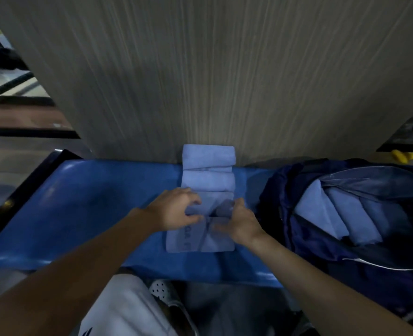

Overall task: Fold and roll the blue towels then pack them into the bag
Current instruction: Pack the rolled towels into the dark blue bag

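Several packed rolls point(333, 214) sit in the open bag point(278, 190) on the right, and two finished rolls point(209, 156) wait on the blue table point(91, 202). The left hand point(176, 209) and the right hand point(239, 221) both curl their fingers around a half-rolled towel point(200, 241); its near part lies flat, not yet rolled.

place: indoor workspace, sort unclear | cues: blue bench point(79, 202), grey panel wall point(200, 69), dark frames point(18, 100)
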